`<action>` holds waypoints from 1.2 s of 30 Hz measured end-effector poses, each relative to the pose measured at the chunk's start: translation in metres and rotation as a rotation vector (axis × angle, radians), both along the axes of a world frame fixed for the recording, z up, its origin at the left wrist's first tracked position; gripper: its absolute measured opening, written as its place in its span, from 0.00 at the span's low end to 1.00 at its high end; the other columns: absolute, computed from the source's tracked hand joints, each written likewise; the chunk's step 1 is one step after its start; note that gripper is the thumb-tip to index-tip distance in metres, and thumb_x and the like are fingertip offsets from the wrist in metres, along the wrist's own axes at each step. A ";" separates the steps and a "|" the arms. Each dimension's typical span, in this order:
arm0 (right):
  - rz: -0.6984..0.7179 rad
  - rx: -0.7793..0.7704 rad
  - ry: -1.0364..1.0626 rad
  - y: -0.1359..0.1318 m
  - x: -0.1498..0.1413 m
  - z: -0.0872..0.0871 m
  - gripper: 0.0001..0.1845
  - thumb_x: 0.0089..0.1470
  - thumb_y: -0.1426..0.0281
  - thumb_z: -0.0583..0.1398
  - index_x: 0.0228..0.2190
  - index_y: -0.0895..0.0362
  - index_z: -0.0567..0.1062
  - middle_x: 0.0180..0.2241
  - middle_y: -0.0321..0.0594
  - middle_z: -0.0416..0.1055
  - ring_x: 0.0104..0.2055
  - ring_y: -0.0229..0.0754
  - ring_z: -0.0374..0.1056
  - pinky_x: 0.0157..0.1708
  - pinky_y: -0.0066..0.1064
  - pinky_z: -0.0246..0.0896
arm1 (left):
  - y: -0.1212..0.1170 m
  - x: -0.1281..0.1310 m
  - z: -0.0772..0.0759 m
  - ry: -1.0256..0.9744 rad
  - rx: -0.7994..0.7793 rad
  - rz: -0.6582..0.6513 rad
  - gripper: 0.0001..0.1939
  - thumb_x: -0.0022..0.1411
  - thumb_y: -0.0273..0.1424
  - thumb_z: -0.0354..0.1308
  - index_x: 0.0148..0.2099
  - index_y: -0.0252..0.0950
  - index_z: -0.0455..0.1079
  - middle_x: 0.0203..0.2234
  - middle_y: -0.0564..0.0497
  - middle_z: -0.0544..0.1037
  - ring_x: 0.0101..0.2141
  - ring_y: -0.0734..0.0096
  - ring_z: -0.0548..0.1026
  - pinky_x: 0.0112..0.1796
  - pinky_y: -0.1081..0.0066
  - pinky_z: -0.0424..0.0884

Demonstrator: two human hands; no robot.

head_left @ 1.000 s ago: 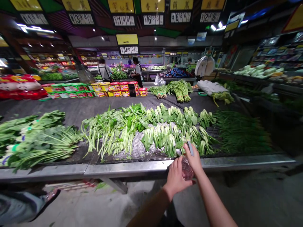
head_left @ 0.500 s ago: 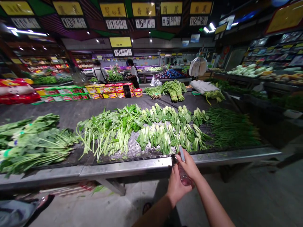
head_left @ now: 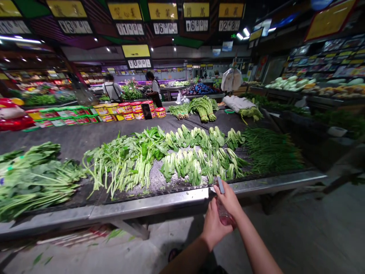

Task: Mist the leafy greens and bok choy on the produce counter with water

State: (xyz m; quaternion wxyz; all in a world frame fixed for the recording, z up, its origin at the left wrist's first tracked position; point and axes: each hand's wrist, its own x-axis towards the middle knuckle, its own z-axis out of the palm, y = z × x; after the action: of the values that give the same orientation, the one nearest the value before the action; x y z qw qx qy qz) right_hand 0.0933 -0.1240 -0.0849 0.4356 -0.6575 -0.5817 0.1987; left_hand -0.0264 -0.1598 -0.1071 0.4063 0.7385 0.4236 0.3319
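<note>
Both my hands meet just in front of a steel-edged produce table [head_left: 159, 205]. My left hand [head_left: 213, 227] is wrapped around the body of a small clear bottle [head_left: 224, 217] with a pinkish tint. My right hand [head_left: 230, 198] is closed on the bottle's grey top [head_left: 220, 184], which sticks up above my fingers. Right behind the bottle lie bunches of bok choy [head_left: 199, 161] on the table's mesh.
Long-stemmed greens [head_left: 125, 161] lie left of the bok choy, more bundled greens [head_left: 34, 179] lie at far left, and thin dark green stalks [head_left: 270, 150] lie to the right. Colourful tubs [head_left: 119, 111] line the table's far side. Two people stand beyond it. Price signs hang overhead.
The view has drifted right and back, so the table sits further left. My hands keep the same hold on the bottle and stay near the table's front edge.
</note>
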 end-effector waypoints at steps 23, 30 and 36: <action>-0.133 -0.016 0.036 -0.018 0.039 0.012 0.23 0.56 0.52 0.50 0.41 0.57 0.71 0.35 0.45 0.74 0.39 0.48 0.70 0.41 0.36 0.62 | -0.004 0.036 0.004 0.036 -0.009 -0.119 0.45 0.37 0.34 0.67 0.58 0.36 0.53 0.48 0.42 0.68 0.48 0.53 0.69 0.49 0.60 0.66; -0.253 -0.044 0.003 -0.026 0.046 0.006 0.21 0.58 0.52 0.48 0.35 0.54 0.71 0.33 0.44 0.74 0.39 0.48 0.71 0.40 0.35 0.61 | -0.007 0.047 -0.007 0.090 -0.019 -0.147 0.46 0.37 0.34 0.66 0.58 0.32 0.51 0.49 0.38 0.66 0.49 0.50 0.67 0.51 0.58 0.64; -0.295 -0.091 -0.031 -0.024 0.051 0.005 0.21 0.57 0.51 0.48 0.30 0.54 0.70 0.29 0.43 0.73 0.36 0.48 0.71 0.37 0.35 0.61 | -0.006 0.052 -0.005 0.053 -0.050 -0.157 0.46 0.36 0.36 0.67 0.57 0.32 0.52 0.47 0.39 0.67 0.46 0.53 0.69 0.48 0.60 0.67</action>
State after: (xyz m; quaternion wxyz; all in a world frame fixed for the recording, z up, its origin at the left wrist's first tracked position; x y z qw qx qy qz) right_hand 0.1442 -0.1482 -0.0796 0.4206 -0.7581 -0.4757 0.1485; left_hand 0.0254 -0.1660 -0.1122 0.4381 0.7676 0.3832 0.2685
